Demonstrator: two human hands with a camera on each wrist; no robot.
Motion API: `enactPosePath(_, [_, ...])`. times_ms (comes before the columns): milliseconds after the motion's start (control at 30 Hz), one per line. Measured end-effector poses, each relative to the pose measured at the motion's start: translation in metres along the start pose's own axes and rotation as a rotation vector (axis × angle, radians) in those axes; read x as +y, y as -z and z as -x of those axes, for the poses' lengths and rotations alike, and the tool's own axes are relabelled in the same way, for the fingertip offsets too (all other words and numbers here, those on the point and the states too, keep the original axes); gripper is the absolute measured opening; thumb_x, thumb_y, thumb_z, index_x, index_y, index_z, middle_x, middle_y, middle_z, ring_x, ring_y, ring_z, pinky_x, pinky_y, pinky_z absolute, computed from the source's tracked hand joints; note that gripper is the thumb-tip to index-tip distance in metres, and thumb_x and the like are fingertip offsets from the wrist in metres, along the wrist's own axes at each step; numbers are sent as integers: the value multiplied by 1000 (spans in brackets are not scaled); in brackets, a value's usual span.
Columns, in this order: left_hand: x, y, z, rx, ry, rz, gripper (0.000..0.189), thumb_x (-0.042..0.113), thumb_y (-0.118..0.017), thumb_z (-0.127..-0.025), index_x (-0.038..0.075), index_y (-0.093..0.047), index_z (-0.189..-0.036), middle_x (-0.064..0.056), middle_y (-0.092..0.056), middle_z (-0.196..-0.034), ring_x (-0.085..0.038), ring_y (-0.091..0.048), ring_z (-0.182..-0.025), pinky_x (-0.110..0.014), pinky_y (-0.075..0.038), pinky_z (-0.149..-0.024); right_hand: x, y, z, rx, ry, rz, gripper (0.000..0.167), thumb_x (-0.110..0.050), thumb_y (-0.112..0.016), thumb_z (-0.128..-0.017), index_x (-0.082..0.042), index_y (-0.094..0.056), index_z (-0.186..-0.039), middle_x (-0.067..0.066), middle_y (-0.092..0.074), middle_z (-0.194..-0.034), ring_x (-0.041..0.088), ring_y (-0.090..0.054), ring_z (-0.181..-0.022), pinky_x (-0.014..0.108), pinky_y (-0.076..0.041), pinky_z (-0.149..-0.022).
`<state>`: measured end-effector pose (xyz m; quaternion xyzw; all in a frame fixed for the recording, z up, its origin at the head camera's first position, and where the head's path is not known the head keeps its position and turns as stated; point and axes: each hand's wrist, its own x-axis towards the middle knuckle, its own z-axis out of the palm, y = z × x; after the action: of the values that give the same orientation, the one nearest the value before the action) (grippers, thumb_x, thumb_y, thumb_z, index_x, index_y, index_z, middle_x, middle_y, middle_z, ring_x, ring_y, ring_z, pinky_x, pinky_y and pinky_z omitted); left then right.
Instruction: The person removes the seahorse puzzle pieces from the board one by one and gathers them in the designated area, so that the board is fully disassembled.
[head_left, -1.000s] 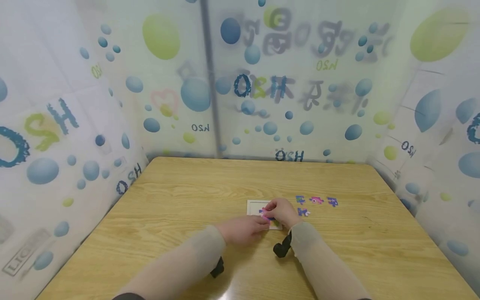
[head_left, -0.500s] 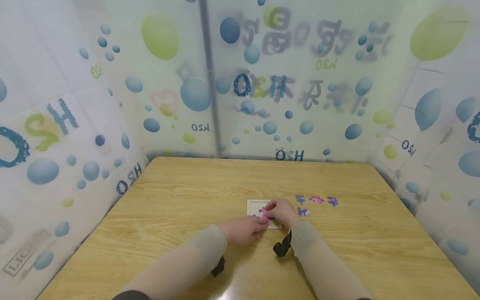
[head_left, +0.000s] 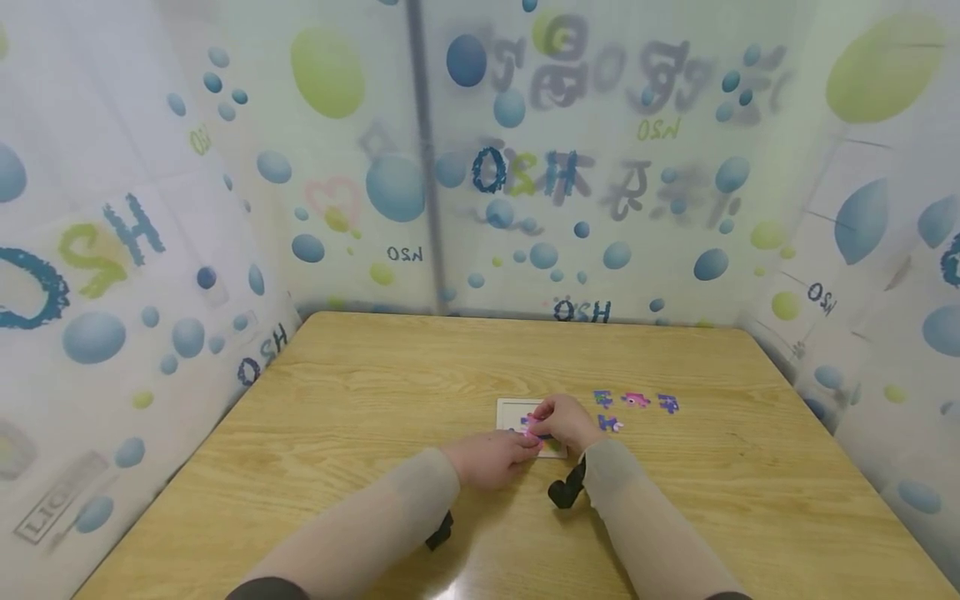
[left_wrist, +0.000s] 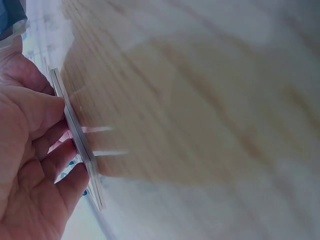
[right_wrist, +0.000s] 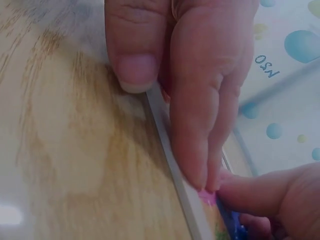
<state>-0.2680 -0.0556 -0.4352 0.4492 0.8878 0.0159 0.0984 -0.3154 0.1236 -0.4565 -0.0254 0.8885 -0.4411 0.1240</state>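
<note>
A white-framed jigsaw puzzle tray (head_left: pixel 512 407) lies on the wooden table, partly filled with pink and blue pieces. My left hand (head_left: pixel 487 460) holds its near edge: in the right wrist view the thumb (right_wrist: pixel 136 72) is against the rim and straight fingers (right_wrist: pixel 192 140) reach over the top onto the pieces. From the right, my right hand (head_left: pixel 568 423) pinches a pink-and-blue puzzle piece (head_left: pixel 532 420) over the tray, largely hidden by its fingers. The left wrist view shows left fingertips (left_wrist: pixel 75 181) along the tray edge (left_wrist: pixel 75 125).
Several loose puzzle pieces lie right of the tray: a pink one with an eye (head_left: pixel 636 400), blue ones (head_left: pixel 667 403) and a blue-and-white one (head_left: pixel 611 424). Patterned curtains (head_left: pixel 622 150) enclose the table (head_left: pixel 375 375) at the back and sides. A black wrist mount (head_left: pixel 564 492) hangs under the right wrist.
The left hand has shifted slightly over the near part of the tray. The right hand keeps its pinch in almost the same place; the head view has turned slightly.
</note>
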Motion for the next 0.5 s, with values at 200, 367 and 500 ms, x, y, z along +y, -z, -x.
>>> enactPosePath(200, [0,-1,-1,-13,21,19,44,20,-43,-104,10,-41,-146,-2,-39,-150,-14,-34,-138,-27,-27,-113,-2,0,1,-7,-8,-6,16,-5,-74,-83,-2,-68,-97,7,-62,-94,22,-54,-86,33,-46,-77])
enactPosePath(367, [-1,-2,-1,-13,19,16,43,19,-42,-104,9,-42,-146,-2,-39,-150,-14,-34,-138,-27,-27,-113,-2,0,0,-16,-18,-6,18,-5,-75,-82,-2,-67,-97,7,-62,-94,23,-53,-85,32,-44,-74])
enactPosePath(500, [0,-2,-1,-12,19,16,42,18,-42,-104,10,-43,-145,-2,-41,-149,-14,-35,-138,-27,-28,-112,-2,0,-1,-23,-24,-8,19,-5,-75,-82,-2,-66,-98,8,-61,-95,23,-52,-86,31,-44,-73])
